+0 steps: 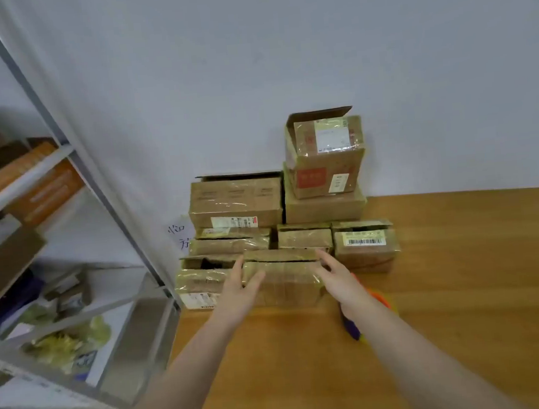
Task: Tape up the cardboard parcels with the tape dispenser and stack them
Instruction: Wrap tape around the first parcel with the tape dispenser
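Observation:
A small taped cardboard parcel (284, 279) sits at the front of a pile of parcels on the wooden table (464, 285). My left hand (238, 288) lies against its left end with straight fingers. My right hand (338, 276) reaches to its right end, fingers spread and relaxed. Both hands flank the parcel; neither is curled round it. The tape dispenser (357, 324), orange and blue, lies on the table under my right forearm, mostly hidden.
Behind stand several more parcels: a wide box (235, 204) at the left, an open-flapped box (324, 154) stacked on another at the right, a labelled one (364, 245) further right. A metal shelf rack (71, 156) with clutter stands left of the table.

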